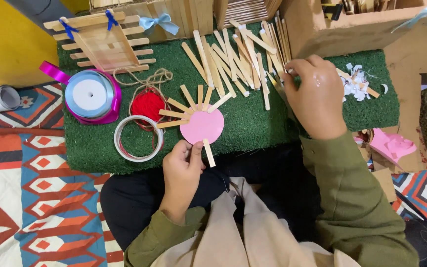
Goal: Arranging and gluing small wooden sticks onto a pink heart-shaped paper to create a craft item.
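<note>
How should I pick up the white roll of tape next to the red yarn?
Grip the white ring of tape across its rim, coming straight down from above. It lies flat on the green turf mat, hole up, so one finger can likely go inside and the thumb outside. Use the near edge; the ball of red yarn touches the far side.

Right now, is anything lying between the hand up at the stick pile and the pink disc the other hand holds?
Nothing visible. Only bare green mat lies between the right hand and the pink disc held by the left hand.

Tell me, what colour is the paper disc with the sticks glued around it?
The disc is pink, with plain wooden sticks. The left hand holds it; the head view shows it best.
</note>
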